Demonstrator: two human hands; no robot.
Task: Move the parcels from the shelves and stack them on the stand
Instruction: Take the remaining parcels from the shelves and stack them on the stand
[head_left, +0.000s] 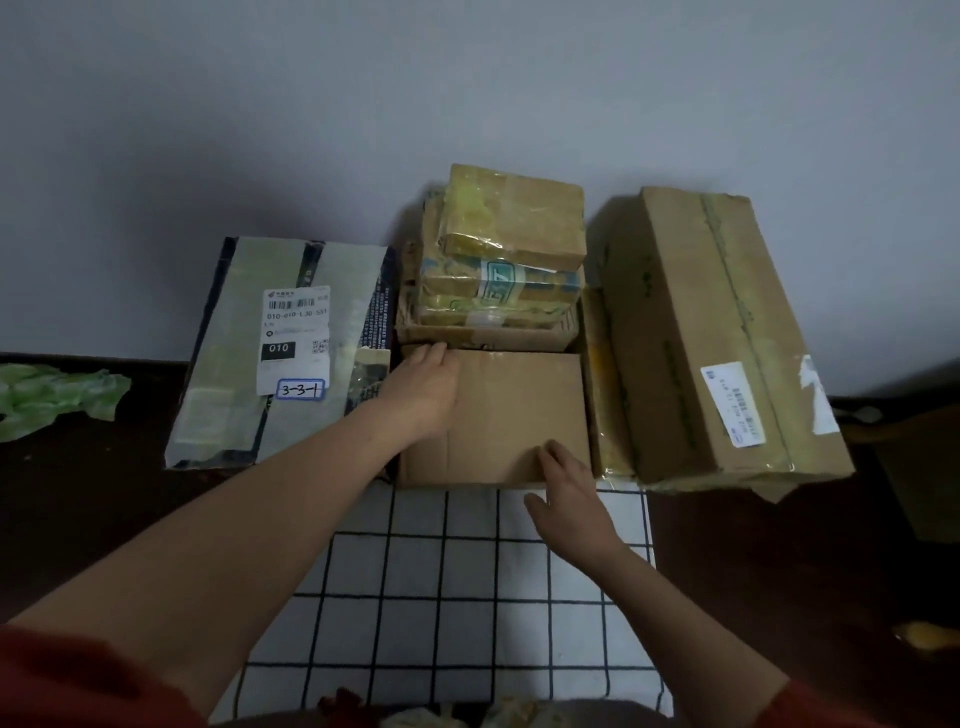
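Down on the checked cloth (441, 597), our plain cardboard box (509, 410) sits flat, tucked between the labelled parcel (291, 343) on the left and the long brown box (696, 338) on the right, tight against the stack of taped parcels (509, 249) behind. Our left hand (423, 387) lies flat on its far-left corner and our right hand (569, 499) rests loosely spread on the near-right edge, neither gripping. It looks stiff, dry and probably lightish, so we'd grab opposite sides; the top seems near-square, maybe slightly longer left-to-right, edges squared to the wall.
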